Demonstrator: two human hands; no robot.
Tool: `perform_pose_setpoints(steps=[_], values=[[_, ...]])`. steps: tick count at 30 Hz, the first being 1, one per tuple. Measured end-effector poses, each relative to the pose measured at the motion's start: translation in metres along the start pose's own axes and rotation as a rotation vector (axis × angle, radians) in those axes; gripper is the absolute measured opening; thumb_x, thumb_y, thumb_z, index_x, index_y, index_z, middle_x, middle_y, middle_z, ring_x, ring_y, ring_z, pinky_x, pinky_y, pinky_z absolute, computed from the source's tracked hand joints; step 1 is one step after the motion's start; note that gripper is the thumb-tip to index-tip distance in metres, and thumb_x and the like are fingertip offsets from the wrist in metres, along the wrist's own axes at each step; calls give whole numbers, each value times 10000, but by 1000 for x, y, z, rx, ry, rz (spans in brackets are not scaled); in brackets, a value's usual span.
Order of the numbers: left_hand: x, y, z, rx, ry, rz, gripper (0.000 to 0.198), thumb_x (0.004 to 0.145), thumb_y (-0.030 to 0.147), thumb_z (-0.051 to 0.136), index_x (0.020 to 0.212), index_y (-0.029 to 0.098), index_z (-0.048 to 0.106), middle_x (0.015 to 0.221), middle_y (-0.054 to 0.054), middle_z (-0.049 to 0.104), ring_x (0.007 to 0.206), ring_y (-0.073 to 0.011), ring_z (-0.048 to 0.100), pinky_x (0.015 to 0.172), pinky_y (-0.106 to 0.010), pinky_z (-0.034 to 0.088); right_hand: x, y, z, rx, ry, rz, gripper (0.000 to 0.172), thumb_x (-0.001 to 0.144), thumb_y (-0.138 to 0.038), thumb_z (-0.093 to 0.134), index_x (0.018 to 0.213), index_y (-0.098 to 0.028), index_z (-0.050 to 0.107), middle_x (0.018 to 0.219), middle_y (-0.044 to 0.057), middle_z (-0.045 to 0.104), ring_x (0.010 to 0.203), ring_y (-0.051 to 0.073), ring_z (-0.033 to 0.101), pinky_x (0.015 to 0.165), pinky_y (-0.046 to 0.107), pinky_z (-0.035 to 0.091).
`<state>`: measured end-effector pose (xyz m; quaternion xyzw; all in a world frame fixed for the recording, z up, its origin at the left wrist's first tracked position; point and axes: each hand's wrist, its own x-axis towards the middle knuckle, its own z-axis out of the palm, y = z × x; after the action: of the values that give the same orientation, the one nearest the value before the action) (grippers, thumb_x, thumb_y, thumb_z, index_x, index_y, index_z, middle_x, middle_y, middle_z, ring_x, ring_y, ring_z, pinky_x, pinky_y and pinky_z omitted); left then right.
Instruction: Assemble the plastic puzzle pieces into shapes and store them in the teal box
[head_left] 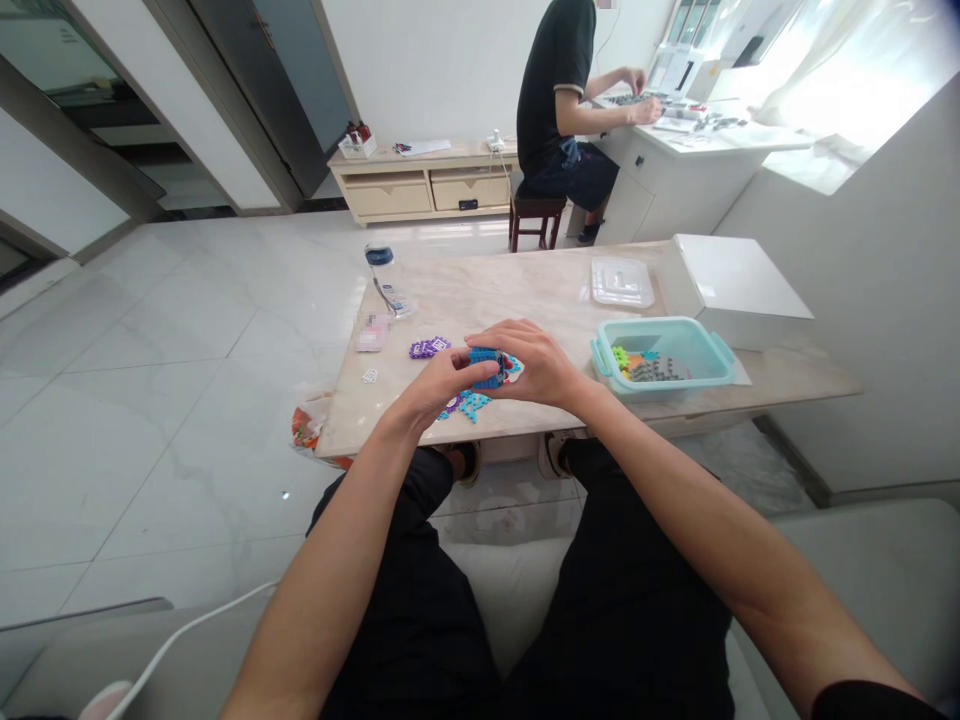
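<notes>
Seemingly for steadiness, from where I stand, the left hand and right hand share a snug grip on the blue piece above the table.

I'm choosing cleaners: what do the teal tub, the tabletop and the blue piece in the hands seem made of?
Teal tub: probably plastic, smooth, evenly coloured. Tabletop: stone or imitation, from pale marbling and slight sheen. Blue piece: likely plastic, bright and ridged-looking.
</notes>
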<state>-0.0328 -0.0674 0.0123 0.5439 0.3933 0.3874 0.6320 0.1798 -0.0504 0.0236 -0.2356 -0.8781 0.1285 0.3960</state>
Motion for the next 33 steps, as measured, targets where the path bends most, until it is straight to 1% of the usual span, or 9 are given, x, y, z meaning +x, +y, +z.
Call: perform_pose_setpoints(steps=[3,7,10,13,16,19,21,26,33], values=[[0,2,0,-17,9,-24,424,749,474,957,988,143,840,999,-115,813,938,-271,745,849,-360,553,0,-2,-4,10,-12,2,574,930,-488,837,1449,-300,677,1314,94,780,1258,329,705,1111,514,535],[-1,15,-3,-100,71,-42,480,727,517,961,1019,160,830,1124,-148,812,1094,-321,749,966,-429,569,2,-2,-17,51,-37,46,802,864,-580,881,1559,-305,588,1525,116,667,1409,364,608,1193,569,492],[0,25,-9,-207,217,61,532,717,594,945,1049,200,811,1259,-134,790,1221,-333,725,1066,-473,545,-1,14,-21,76,114,179,549,995,-522,739,1484,-291,648,1503,104,686,1385,324,631,1151,539,534],[2,29,-17,-312,430,165,572,714,675,914,1061,241,779,1295,-103,783,1305,-331,696,1104,-479,525,-11,49,-10,26,236,400,347,1033,-428,657,1309,-237,745,1280,101,789,1194,287,727,1008,479,608],[2,27,-22,-387,535,193,587,711,698,899,1074,261,750,1320,-88,779,1387,-323,652,1120,-464,510,-26,85,15,-97,53,607,259,971,-305,704,1174,-175,797,1131,110,825,1073,281,761,982,444,612],[-1,25,-21,-459,551,178,596,701,683,904,1076,252,734,1350,-88,768,1411,-317,636,1113,-431,506,-31,106,42,-219,-304,695,285,963,-202,694,1213,-113,800,1210,152,818,1138,293,759,1051,402,571],[-4,24,-19,-471,534,164,588,708,671,903,1076,244,735,1343,-90,770,1413,-321,637,1105,-416,505,-26,111,58,-288,-468,730,346,991,-212,682,1302,-91,771,1298,172,792,1217,305,739,1079,379,551],[-8,22,-16,-429,470,155,566,755,673,879,1093,238,752,1284,-86,790,1403,-328,648,1115,-419,497,1,112,101,-364,-574,742,483,991,-318,744,1427,-116,695,1443,192,715,1340,333,672,1125,378,518],[-11,21,-23,-510,493,163,522,749,589,935,1074,210,783,1297,-101,783,1362,-321,670,1143,-439,488,19,106,136,-420,-684,755,433,928,-261,813,1328,-143,698,1384,191,721,1287,327,681,1072,360,520]])
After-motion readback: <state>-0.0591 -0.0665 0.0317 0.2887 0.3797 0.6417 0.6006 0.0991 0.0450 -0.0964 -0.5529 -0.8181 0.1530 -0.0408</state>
